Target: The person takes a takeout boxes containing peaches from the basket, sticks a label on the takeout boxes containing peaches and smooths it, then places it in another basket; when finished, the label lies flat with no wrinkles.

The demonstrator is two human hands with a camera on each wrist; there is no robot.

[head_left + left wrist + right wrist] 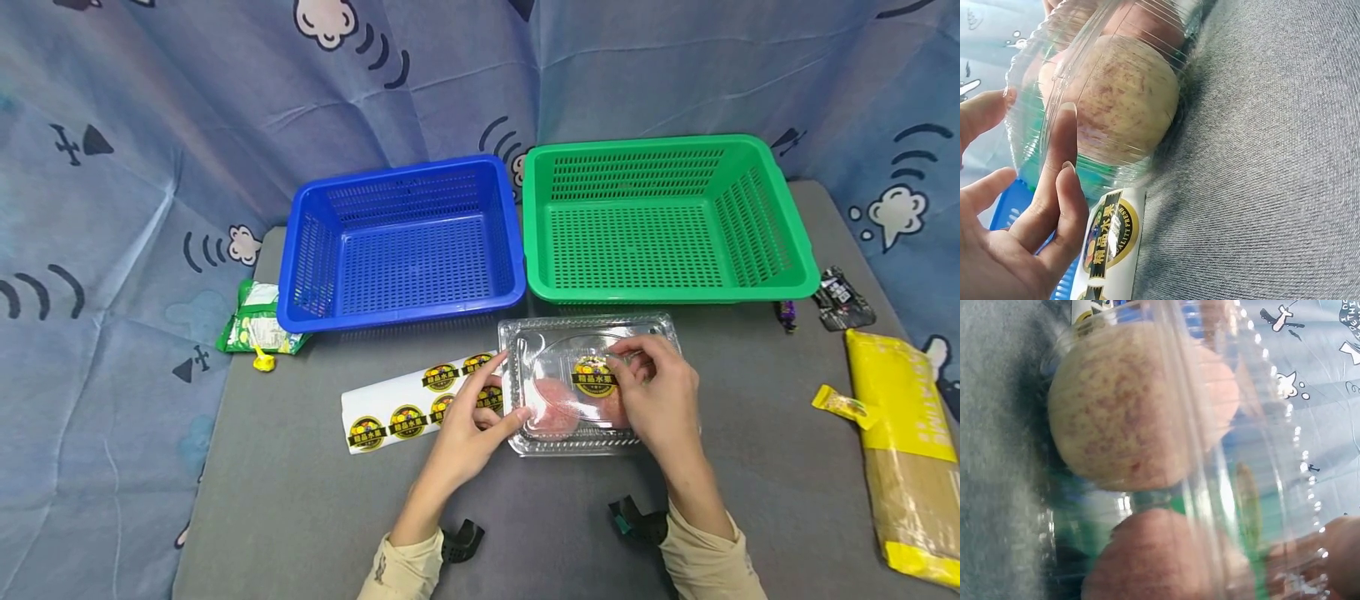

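A clear plastic fruit box (540,325) with its lid down stands before the baskets. Through its wall I see round, mottled pink and yellow fruits (1116,100) that look like peaches. My left hand (468,425) rests against the box's left side, fairly straight fingers touching the wall and the thumb at the lid's edge. Over the lid, my right hand (660,396) pinches the right edge of a round black and gold fruit sticker (592,379) between thumb and forefinger. A white sticker sheet (390,396) lies left of the box, partly behind my left hand.
Behind the box stand a blue basket (405,317) and a green basket (667,293), side by side. A green snack bag (258,321) and a yellow wrapper (264,360) lie left; a yellow package (903,458), yellow candy (843,406) and black packet (843,298) lie right.
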